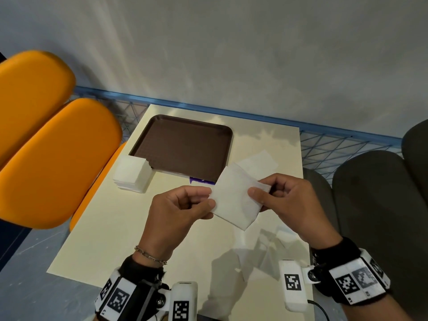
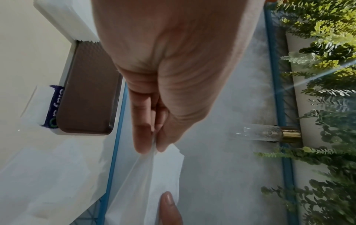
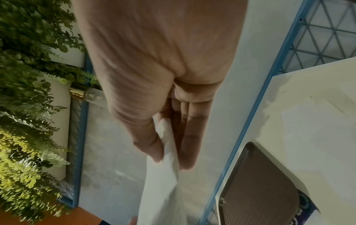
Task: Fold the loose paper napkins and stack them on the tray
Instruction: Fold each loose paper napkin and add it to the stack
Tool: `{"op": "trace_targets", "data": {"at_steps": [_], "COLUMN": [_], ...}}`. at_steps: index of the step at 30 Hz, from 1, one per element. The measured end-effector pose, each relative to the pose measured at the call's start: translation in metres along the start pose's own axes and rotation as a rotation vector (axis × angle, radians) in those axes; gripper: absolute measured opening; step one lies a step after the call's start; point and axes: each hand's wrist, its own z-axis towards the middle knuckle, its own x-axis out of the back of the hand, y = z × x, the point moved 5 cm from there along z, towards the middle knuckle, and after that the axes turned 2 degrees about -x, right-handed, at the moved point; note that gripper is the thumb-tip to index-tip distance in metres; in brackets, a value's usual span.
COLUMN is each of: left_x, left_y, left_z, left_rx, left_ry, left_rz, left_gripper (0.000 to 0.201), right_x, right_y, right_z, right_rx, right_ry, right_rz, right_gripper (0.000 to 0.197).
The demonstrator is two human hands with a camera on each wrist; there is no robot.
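Observation:
A white paper napkin hangs in the air above the cream table, held between both hands. My left hand pinches its left edge with thumb and forefinger; the left wrist view shows the same napkin in that pinch. My right hand pinches the right corner, seen close in the right wrist view with the napkin drooping below. The brown tray lies bare at the table's far side. Another loose napkin lies flat to the tray's right.
A thick stack of white napkins sits at the tray's near left corner. A purple wrapper peeks out under the tray's near edge. Orange chairs stand left, dark seats right, a blue mesh rail behind.

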Motion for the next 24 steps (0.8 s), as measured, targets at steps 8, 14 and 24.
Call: {"op": "trace_targets", "data": {"at_steps": [8,14,24], "left_x": [-0.008,-0.018,-0.029], "left_y": [-0.011,-0.019,-0.02], "left_z": [0.011,0.014,0.011], "left_rx": [0.277,0.407,0.446], "left_ry": [0.055,0.064,0.059], "left_rz": [-0.269,-0.296,-0.285], "left_gripper": [0.014,0.011,0.016], "right_x": [-0.015,-0.041,-0.038], "right_y": [-0.018,-0.015,-0.005], "right_z": [-0.019,-0.027,-0.03], "right_rx": [0.403,0.696,0.929], "right_ry": [-0.141,-0.035,0.049], "right_rz": [-0.549,-1.024,-1.042], "right_gripper": [0.101,0.072,0.029]}}
